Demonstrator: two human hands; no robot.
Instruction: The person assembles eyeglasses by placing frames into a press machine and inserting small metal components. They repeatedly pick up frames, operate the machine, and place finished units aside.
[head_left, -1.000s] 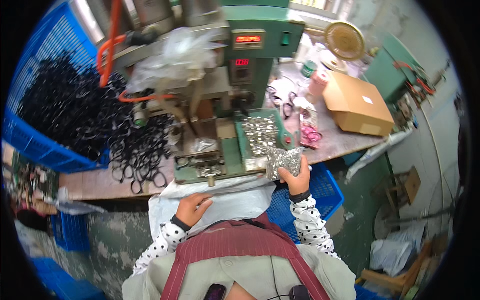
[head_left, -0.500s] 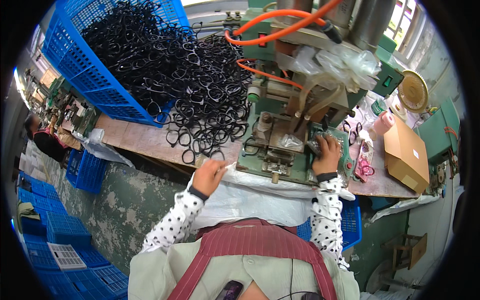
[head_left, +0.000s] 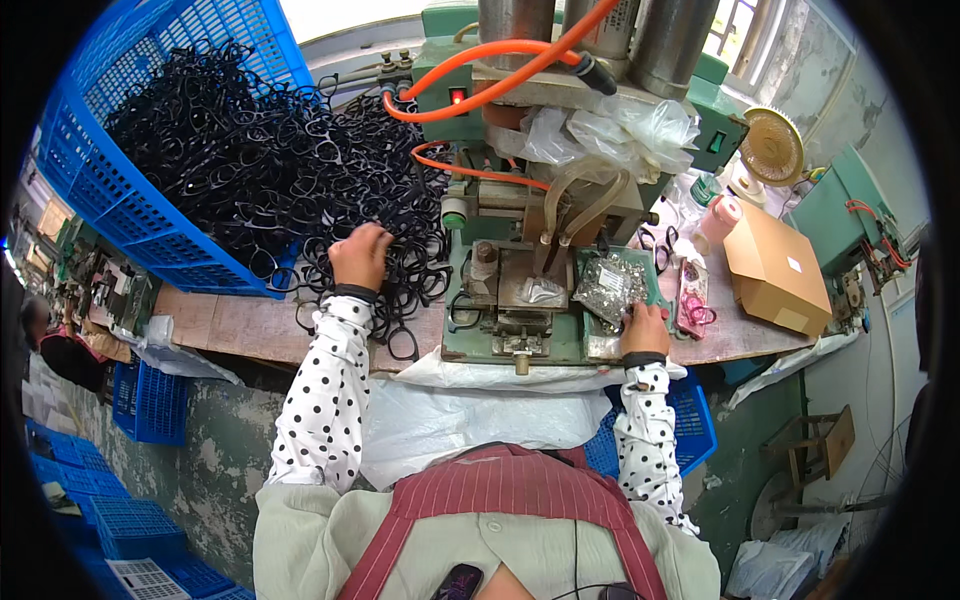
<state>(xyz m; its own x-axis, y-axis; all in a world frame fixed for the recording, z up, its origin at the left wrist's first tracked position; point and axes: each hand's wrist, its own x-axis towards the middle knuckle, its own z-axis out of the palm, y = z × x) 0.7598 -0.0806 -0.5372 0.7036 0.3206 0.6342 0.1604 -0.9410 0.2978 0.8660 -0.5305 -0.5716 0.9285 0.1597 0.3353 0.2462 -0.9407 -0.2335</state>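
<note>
One white label (head_left: 794,264) on the cardboard box (head_left: 765,240) is too small to read. My right hand (head_left: 645,331) is at the near edge of the clear bag of metal parts (head_left: 607,287), which lies aslant on the green tray (head_left: 655,291), a corner toward me; I cannot tell if it pinches. My left hand (head_left: 359,260), fingers bent, is at black frames (head_left: 285,160) pointing every way, its grip hidden.

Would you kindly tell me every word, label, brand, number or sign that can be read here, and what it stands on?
No text can be read.
Cardboard box: white label, too small to read.
Middle metal cylinder: faint marks, too small to read.
Green-banded bottle: any print is too small to make out.
</note>
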